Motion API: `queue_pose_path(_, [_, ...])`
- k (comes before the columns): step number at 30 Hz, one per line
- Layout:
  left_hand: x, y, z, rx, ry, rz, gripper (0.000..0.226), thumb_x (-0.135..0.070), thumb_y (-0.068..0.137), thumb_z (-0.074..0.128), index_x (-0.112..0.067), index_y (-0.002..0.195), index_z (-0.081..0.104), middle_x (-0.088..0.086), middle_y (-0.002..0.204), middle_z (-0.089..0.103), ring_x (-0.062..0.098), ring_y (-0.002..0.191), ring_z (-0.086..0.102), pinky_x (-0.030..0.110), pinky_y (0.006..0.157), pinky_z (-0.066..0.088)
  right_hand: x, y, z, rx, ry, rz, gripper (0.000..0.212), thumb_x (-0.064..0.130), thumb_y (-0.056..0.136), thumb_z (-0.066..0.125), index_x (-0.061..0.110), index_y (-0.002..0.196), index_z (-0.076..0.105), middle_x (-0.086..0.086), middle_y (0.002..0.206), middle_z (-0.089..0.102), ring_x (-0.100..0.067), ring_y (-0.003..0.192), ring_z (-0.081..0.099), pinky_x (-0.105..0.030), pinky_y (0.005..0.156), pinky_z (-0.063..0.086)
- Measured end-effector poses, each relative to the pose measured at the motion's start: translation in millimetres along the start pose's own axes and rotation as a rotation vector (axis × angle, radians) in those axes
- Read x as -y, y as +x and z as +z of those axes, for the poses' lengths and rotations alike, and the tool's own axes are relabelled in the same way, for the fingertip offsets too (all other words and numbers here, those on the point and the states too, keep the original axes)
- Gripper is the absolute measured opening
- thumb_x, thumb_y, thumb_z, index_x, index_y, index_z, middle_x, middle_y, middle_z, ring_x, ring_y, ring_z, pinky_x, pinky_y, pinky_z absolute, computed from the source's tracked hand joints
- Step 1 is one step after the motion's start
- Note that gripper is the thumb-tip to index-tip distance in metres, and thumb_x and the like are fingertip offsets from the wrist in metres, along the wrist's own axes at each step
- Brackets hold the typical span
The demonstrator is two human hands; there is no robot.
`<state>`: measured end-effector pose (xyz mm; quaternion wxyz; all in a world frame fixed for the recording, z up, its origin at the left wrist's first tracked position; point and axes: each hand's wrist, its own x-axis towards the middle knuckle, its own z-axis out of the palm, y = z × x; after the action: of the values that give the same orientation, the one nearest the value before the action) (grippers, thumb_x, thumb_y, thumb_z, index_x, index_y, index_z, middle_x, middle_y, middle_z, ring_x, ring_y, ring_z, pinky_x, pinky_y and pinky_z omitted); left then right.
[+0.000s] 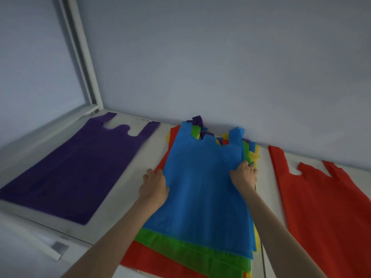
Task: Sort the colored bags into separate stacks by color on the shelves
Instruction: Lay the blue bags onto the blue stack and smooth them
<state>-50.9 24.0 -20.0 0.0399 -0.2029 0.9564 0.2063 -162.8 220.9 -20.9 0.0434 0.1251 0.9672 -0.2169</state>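
The white shelf (pixel 140 129) runs across the lower half of the frame, meeting a pale wall behind and a white upright post (pixel 80 55) at upper left. On it, at lower left, a purple bag (pixel 76 169) lies flat by itself; at lower right a red bag (pixel 329 213) lies flat, also by itself — each looks like the start of a colour stack. Between them, in the lower centre, sits the mixed pile (pixel 192 255), with green, red and yellow edges fanning out at its near end and purple and yellow handle tips poking up against the wall.

On top of that pile is the blue bag (pixel 204 187), its two handle loops pointing toward the wall. The left hand (pixel 154 187) has its fingers curled round the bag's left edge, and the right hand (pixel 245 175) pinches the right edge just beside the yellow layers beneath; whether either hand has caught a lower bag too cannot be told.

The bag looks like thin non-woven cloth — light, limp and a little clingy against its neighbours. Holding both side edges about mid-length, as here, should keep it flat when lifted; a one-handed grab would likely let it fold and drag the green one along
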Motion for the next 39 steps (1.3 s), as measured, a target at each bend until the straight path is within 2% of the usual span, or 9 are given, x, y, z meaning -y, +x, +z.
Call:
queue_pose_path(4, [0.6, -0.5, 1.4, -0.024, -0.016, 0.024, 0.033, -0.018, 0.096, 0.048, -0.003, 0.124, 0.042, 0.014, 0.127, 0.04, 0.026, 0.116, 0.044, 0.03, 0.09, 0.045, 5.3, -5.6, 6.7, 0.016, -0.007, -0.108, 0.035, 0.006, 0.091, 0.043, 0.0, 0.126, 0.043, -0.017, 0.134, 0.045, -0.033, 0.127, 0.037, -0.041, 0.102, 0.037])
queue_pose_path(9, [4.3, -0.6, 1.3, -0.017, -0.021, 0.031, 0.032, -0.019, 0.097, 0.047, -0.004, 0.124, 0.042, 0.014, 0.126, 0.04, 0.025, 0.116, 0.044, 0.029, 0.09, 0.045, 9.1, -9.4, 10.4, -0.064, -0.1, -0.046, 0.044, 0.01, 0.092, 0.043, 0.005, 0.135, 0.037, -0.016, 0.147, 0.029, -0.033, 0.139, 0.021, -0.042, 0.113, 0.022])
queue_pose_path(15, [3.3, -1.8, 1.8, -0.02, -0.015, 0.042, 0.027, -0.015, 0.097, 0.045, -0.004, 0.121, 0.044, 0.014, 0.124, 0.042, 0.024, 0.113, 0.045, 0.027, 0.085, 0.045, 8.2, -9.1, 8.8, -0.108, -0.091, -0.039, 0.049, 0.011, 0.09, 0.047, 0.006, 0.137, 0.033, -0.017, 0.141, 0.039, -0.033, 0.135, 0.027, -0.04, 0.11, 0.025])
queue_pose_path(19, [1.7, -2.3, 2.4, -0.043, -0.007, 0.045, 0.028, -0.013, 0.096, 0.046, -0.004, 0.122, 0.044, 0.014, 0.125, 0.043, 0.024, 0.115, 0.045, 0.028, 0.087, 0.046, 8.5, -11.9, 7.4, -0.221, 0.255, -0.152, 0.048, 0.004, 0.086, 0.053, 0.002, 0.131, 0.037, -0.018, 0.133, 0.044, -0.035, 0.123, 0.04, -0.037, 0.1, 0.033])
queue_pose_path(26, [-1.7, -6.7, 3.5, -0.033, -0.016, 0.103, 0.036, -0.019, 0.095, 0.048, -0.007, 0.128, 0.041, 0.011, 0.13, 0.043, 0.025, 0.122, 0.042, 0.032, 0.1, 0.042, -9.3, 0.7, -19.8, -0.022, 0.538, 0.152, 0.048, 0.001, 0.083, 0.058, -0.007, 0.127, 0.04, -0.027, 0.123, 0.053, -0.038, 0.109, 0.056, -0.033, 0.07, 0.043])
queue_pose_path(29, [-5.2, -10.6, 5.6, 0.04, 0.015, 0.094, 0.047, -0.027, 0.095, 0.05, -0.005, 0.134, 0.036, 0.013, 0.135, 0.039, 0.028, 0.128, 0.039, 0.034, 0.105, 0.038, -27.4, 2.5, -33.0, -0.054, 0.501, 0.178, 0.05, -0.003, 0.083, 0.055, -0.009, 0.13, 0.039, -0.032, 0.116, 0.055, -0.041, 0.106, 0.058, -0.05, 0.084, 0.049])
queue_pose_path(32, [-10.3, -12.4, 8.2, 0.082, 0.015, 0.087, 0.053, -0.034, 0.095, 0.05, -0.003, 0.136, 0.035, 0.014, 0.137, 0.037, 0.029, 0.128, 0.038, 0.036, 0.105, 0.038, -38.0, 1.3, -41.3, -0.045, 0.51, 0.192, 0.049, -0.005, 0.086, 0.054, -0.012, 0.131, 0.036, -0.033, 0.127, 0.049, -0.044, 0.116, 0.052, -0.05, 0.092, 0.045])
queue_pose_path(36, [-19.8, -10.4, 14.0, 0.163, -0.08, 0.061, 0.056, -0.036, 0.095, 0.05, -0.001, 0.135, 0.035, 0.015, 0.137, 0.041, 0.028, 0.128, 0.042, 0.036, 0.104, 0.041, -41.6, 1.7, -37.3, 0.065, 0.601, 0.188, 0.029, 0.004, 0.089, 0.052, -0.012, 0.113, 0.052, -0.016, 0.074, 0.05, -0.027, 0.064, 0.049, -0.037, 0.058, 0.037])
queue_pose_path(39, [-27.6, -9.9, 17.6, 0.176, -0.138, 0.006, 0.051, -0.03, 0.094, 0.053, 0.002, 0.131, 0.039, 0.018, 0.133, 0.049, 0.031, 0.124, 0.049, 0.037, 0.099, 0.043, -49.9, 5.2, -33.1, 0.091, 0.532, 0.213, 0.03, 0.005, 0.09, 0.046, -0.005, 0.118, 0.047, -0.009, 0.074, 0.042, -0.02, 0.063, 0.04, -0.033, 0.063, 0.032])
